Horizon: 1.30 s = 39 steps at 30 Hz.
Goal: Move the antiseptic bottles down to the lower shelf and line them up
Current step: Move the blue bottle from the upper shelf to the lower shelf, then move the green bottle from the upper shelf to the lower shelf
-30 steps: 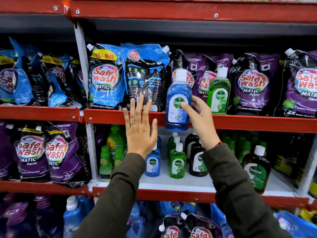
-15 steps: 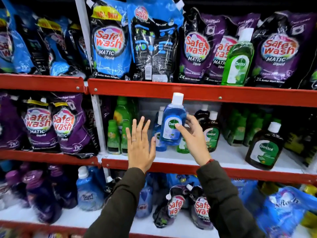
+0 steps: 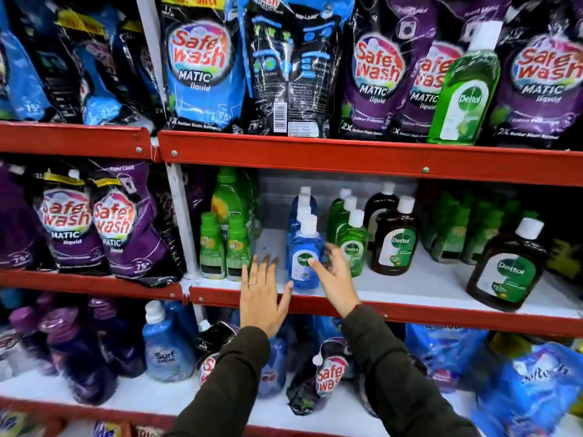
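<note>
A blue Dettol bottle [image 3: 305, 258] stands upright at the front of a row of blue bottles on the lower shelf [image 3: 441, 290]. My right hand [image 3: 334, 277] is just right of it with fingers spread; the thumb tip touches its label. My left hand [image 3: 262, 294] is flat and open at the shelf's red front edge, left of the bottle. A green Dettol bottle [image 3: 463, 89] stands on the upper shelf [image 3: 347, 154] among pouches. A row of green Dettol bottles [image 3: 350, 241] and brown Dettol bottles [image 3: 394, 238] stand right of the blue row.
A larger brown Dettol bottle [image 3: 508, 266] stands alone at the right front. Small green bottles [image 3: 217, 247] crowd the shelf's left end. Safe Wash pouches [image 3: 198, 64] fill the upper shelf and the left bay. A Surf bottle [image 3: 165, 345] and more pouches sit below.
My right hand has carried the blue bottle from the upper shelf down to the front of the blue row and loosened its grip. My left hand dropped to the shelf edge.
</note>
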### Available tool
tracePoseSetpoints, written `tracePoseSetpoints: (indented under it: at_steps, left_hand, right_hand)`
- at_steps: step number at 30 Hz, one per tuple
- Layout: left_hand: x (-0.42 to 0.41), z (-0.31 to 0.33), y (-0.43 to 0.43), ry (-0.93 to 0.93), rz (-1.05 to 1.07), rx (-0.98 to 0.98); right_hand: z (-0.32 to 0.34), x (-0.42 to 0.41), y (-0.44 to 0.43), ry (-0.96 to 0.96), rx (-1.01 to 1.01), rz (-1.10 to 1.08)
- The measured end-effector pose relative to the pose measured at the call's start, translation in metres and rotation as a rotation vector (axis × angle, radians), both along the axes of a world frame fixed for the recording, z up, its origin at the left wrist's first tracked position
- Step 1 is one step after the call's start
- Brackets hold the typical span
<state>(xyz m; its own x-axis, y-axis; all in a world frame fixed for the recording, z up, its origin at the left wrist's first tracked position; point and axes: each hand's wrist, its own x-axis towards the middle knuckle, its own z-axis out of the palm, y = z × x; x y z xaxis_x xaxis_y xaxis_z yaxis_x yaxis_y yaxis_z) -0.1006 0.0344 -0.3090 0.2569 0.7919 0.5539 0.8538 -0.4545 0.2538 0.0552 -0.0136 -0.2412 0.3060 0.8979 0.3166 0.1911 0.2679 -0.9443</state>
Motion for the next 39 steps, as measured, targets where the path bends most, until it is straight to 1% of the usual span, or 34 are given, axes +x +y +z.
tracePoseSetpoints:
  at_steps: [8, 14, 17, 19, 21, 26, 29, 32, 35, 39]
  left_hand:
    - [0.000, -0.002, 0.000, -0.020, -0.011, 0.057]
    - [0.000, -0.004, 0.001, -0.017, -0.004, 0.069]
    - [0.000, -0.004, 0.001, -0.018, -0.005, 0.058]
    - [0.000, -0.004, 0.001, -0.037, -0.023, 0.060]
    - [-0.002, -0.004, 0.001, -0.094, -0.051, 0.066]
    - [0.001, 0.009, -0.012, -0.300, -0.127, 0.055]
    - [0.016, 0.026, -0.025, -0.322, -0.174, 0.131]
    - [0.036, 0.048, -0.036, -0.310, -0.213, 0.194]
    - [0.060, 0.076, -0.049, -0.319, -0.256, 0.275]
    - [0.091, 0.120, -0.059, -0.260, -0.272, 0.411]
  right_hand:
    - [-0.017, -0.004, 0.017, 0.056, -0.018, -0.012]
    - [-0.021, -0.001, 0.021, 0.044, -0.020, -0.009]
    - [-0.018, -0.003, 0.016, 0.006, -0.018, -0.019]
    - [-0.017, -0.002, 0.010, -0.052, -0.011, -0.047]
    - [-0.018, 0.001, 0.004, -0.153, 0.022, -0.105]
    - [-0.011, 0.014, -0.021, -0.616, 0.126, -0.434]
    - [-0.001, 0.021, -0.037, -0.768, 0.171, -0.569]
    - [0.012, 0.031, -0.051, -0.825, 0.206, -0.641]
    - [0.035, 0.044, -0.068, -0.823, 0.232, -0.700]
    - [0.079, 0.070, -0.088, -0.812, 0.331, -0.800]
